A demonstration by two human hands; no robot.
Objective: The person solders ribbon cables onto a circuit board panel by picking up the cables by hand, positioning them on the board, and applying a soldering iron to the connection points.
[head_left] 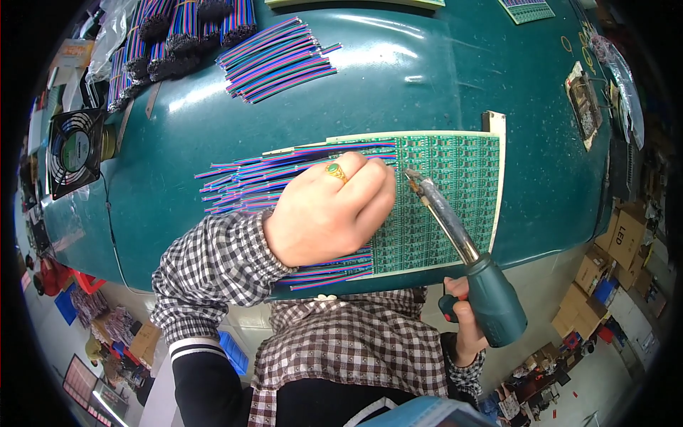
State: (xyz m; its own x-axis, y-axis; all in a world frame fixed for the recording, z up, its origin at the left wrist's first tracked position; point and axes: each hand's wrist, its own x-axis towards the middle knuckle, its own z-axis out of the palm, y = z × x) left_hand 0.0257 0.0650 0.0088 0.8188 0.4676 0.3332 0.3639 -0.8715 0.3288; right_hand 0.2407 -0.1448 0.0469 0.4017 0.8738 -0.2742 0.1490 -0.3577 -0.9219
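A sheet of small green circuit boards [445, 192] lies on the table in front of me. Multicoloured ribbon wires [245, 174] reach over its left part, their ends in line on the boards. My left hand [327, 206], with a ring on one finger, is closed over these wires; its fingertips pinch a wire near the row of ends, though the grip is partly hidden. In my right hand [466, 320] is a green-handled soldering gun [498, 299]. Its tip points up and left at the boards, just right of my left fingertips; contact is unclear.
Loose ribbon wires [277, 60] lie in a pile beyond the sheet, with thick tied bundles [181, 32] at the far left. A black fan [75, 153] stands at the left edge. On the right sits a soldering iron stand [583, 107]. Cardboard boxes [619, 235] are beyond the table's right edge.
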